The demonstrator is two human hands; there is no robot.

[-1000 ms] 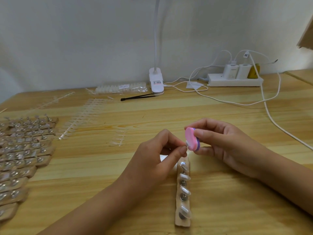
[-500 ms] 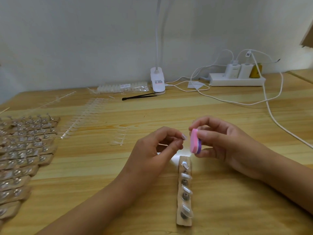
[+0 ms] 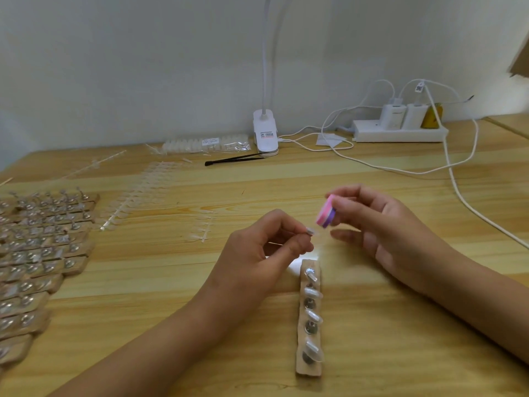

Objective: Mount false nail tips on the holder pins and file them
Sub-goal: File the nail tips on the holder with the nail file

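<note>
– Left grip (image 3: 257,253) first: what did it have?
– Its thumb and forefinger were pinched on one clear nail tip (image 3: 310,231). They held it off the worktop (image 3: 171,282) at mid-frame, and the tip poked out rightwards past the fingertips. The other fingers were curled underneath.
– And the holder?
– The holder strip (image 3: 300,336) lay flat directly below that pinch. Its long axis ran from just under the left grip down towards the bottom edge of the frame. Several seated tips (image 3: 313,315) showed along it. Whether the topmost pin (image 3: 309,271) was free, I couldn't tell.
– Further right?
– The pink-and-purple file block (image 3: 326,212) sat just above and to the right of the nail tip. It leaned with its top further right and its lower corner very close to the tip. It looked like a sliver of gap, though that was too fine to call. The right grip (image 3: 380,227) pinched the block between thumb and forefinger, the remaining fingers spread loosely below it.
– So what did the next stroke turn on?
– My reading is that the tip lay left of the file and slightly lower. The right grip would have to bring the block down and left onto the tip's free edge while the left held steady. For mounting, the left grip was the nearer one, almost over the strip's upper end.
– Different from half a second before?
– Yes. The file had stood nearly upright then, level with the tip, and had since been lifted and tilted. A second back it was against the tip. The left grip had barely shifted, and the strip not at all.
</note>
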